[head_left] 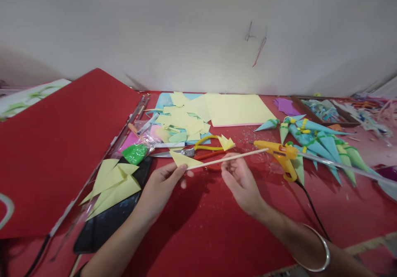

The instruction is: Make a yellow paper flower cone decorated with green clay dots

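Observation:
My left hand (166, 186) pinches a pale yellow piece of paper (182, 160) with a pointed corner, between thumb and fingers. One end of a thin light-coloured stick (214, 162) lies against that paper, also at my left hand, and the stick slants up to the right. Just under the stick is my right hand (242, 181), its fingers loosely curled and the thumb apart; whether a fingertip touches the stick is hard to see. Behind the stick lie scissors (189, 152) and yellow-handled pliers (211, 141). The stick's far end overlaps a yellow glue gun (282, 155) in view.
Yellow paper scraps (186, 119) and a larger yellow sheet (238, 109) lie at the back. Blue and green paper cones (325, 144) are piled at right, near a tray (325, 111). Folded yellow papers (114, 186) rest on a black flat object (102, 231) at left.

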`<action>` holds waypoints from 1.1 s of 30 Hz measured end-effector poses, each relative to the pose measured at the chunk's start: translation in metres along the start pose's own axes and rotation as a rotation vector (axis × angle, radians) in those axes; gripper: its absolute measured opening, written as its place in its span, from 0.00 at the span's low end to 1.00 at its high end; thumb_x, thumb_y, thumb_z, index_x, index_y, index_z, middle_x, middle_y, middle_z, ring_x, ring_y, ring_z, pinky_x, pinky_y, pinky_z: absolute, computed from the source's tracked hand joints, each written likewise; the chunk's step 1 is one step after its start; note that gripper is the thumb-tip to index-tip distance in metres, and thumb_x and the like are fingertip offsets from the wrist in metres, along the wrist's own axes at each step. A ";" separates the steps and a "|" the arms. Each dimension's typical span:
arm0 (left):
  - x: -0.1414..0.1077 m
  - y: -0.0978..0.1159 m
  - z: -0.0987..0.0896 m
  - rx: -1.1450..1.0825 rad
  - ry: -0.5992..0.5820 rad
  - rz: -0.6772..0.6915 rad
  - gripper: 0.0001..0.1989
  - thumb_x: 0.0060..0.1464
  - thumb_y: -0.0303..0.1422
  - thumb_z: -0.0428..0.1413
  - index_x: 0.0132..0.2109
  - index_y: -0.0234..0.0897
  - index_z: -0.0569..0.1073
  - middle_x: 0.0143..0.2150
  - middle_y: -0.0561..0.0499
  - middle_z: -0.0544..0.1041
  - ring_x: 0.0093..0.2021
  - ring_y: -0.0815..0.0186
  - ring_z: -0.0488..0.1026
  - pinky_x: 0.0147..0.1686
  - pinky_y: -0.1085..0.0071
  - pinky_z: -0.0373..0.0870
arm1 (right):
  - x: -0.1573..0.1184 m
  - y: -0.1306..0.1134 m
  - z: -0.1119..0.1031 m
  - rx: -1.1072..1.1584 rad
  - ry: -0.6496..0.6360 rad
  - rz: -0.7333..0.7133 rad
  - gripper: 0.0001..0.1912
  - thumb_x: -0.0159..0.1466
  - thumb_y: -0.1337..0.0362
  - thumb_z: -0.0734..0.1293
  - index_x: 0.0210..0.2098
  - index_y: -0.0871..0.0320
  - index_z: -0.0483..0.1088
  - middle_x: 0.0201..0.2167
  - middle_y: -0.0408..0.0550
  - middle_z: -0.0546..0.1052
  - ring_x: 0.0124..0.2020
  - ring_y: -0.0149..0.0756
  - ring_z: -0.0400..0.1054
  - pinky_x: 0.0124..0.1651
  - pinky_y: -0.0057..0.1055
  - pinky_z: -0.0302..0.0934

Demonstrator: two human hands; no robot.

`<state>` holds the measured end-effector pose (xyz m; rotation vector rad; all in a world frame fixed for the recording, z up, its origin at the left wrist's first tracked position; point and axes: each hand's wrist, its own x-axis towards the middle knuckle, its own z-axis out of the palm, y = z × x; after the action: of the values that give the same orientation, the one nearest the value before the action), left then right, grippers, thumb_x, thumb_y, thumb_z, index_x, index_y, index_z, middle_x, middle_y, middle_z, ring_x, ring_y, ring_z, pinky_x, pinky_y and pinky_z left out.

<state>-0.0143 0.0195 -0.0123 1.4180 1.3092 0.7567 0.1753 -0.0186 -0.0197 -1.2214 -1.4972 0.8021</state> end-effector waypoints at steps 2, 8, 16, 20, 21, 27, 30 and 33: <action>-0.002 0.003 0.002 0.012 -0.023 -0.007 0.17 0.51 0.44 0.49 0.28 0.33 0.72 0.18 0.54 0.67 0.22 0.69 0.63 0.25 0.74 0.57 | 0.002 0.002 0.000 0.116 0.011 0.043 0.10 0.61 0.63 0.56 0.43 0.56 0.56 0.29 0.43 0.66 0.28 0.29 0.62 0.31 0.27 0.60; -0.003 0.007 0.007 -0.006 -0.020 -0.007 0.16 0.51 0.42 0.49 0.25 0.34 0.70 0.19 0.55 0.68 0.23 0.70 0.63 0.26 0.75 0.58 | 0.003 -0.003 -0.004 0.165 0.014 -0.082 0.15 0.65 0.61 0.50 0.29 0.57 0.63 0.35 0.50 0.68 0.41 0.36 0.64 0.46 0.36 0.59; -0.001 0.004 0.003 0.030 0.074 0.058 0.15 0.51 0.41 0.47 0.24 0.36 0.66 0.23 0.54 0.68 0.26 0.69 0.64 0.28 0.75 0.60 | -0.001 0.000 -0.013 -0.328 0.047 -0.376 0.11 0.63 0.70 0.52 0.38 0.56 0.63 0.29 0.47 0.69 0.32 0.35 0.64 0.37 0.34 0.59; -0.006 0.011 0.006 0.014 -0.010 0.049 0.17 0.53 0.40 0.46 0.21 0.36 0.65 0.20 0.55 0.67 0.23 0.70 0.63 0.27 0.76 0.60 | -0.002 -0.006 -0.016 -0.490 0.115 -0.425 0.17 0.62 0.74 0.50 0.45 0.54 0.61 0.32 0.48 0.68 0.34 0.37 0.62 0.37 0.35 0.57; -0.007 0.012 0.007 0.000 -0.017 0.044 0.17 0.53 0.40 0.46 0.21 0.36 0.65 0.19 0.55 0.66 0.23 0.70 0.63 0.26 0.76 0.60 | -0.002 -0.008 -0.016 -0.551 0.093 -0.421 0.16 0.62 0.73 0.50 0.46 0.55 0.61 0.30 0.48 0.67 0.32 0.37 0.61 0.35 0.35 0.56; -0.009 0.015 0.006 -0.060 -0.027 0.025 0.16 0.53 0.39 0.47 0.21 0.36 0.66 0.20 0.55 0.68 0.23 0.70 0.64 0.25 0.76 0.60 | 0.002 -0.011 -0.012 -0.861 -0.110 -0.302 0.15 0.64 0.60 0.55 0.45 0.54 0.67 0.29 0.46 0.64 0.32 0.36 0.58 0.36 0.34 0.49; -0.009 0.015 0.005 0.010 -0.069 0.071 0.17 0.54 0.38 0.45 0.21 0.36 0.67 0.20 0.54 0.69 0.23 0.70 0.64 0.27 0.75 0.60 | 0.003 -0.007 -0.010 -0.840 -0.128 -0.240 0.15 0.65 0.62 0.53 0.45 0.52 0.68 0.28 0.45 0.63 0.32 0.35 0.57 0.36 0.32 0.48; -0.009 0.016 0.006 0.088 -0.122 0.106 0.18 0.54 0.38 0.44 0.21 0.36 0.66 0.20 0.54 0.69 0.23 0.69 0.64 0.27 0.75 0.60 | 0.003 -0.006 -0.009 -0.808 -0.114 -0.245 0.15 0.66 0.62 0.53 0.43 0.52 0.69 0.27 0.45 0.63 0.32 0.34 0.57 0.36 0.32 0.47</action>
<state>-0.0060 0.0109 0.0029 1.5891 1.1939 0.6779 0.1826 -0.0184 -0.0112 -1.5264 -2.1138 0.0744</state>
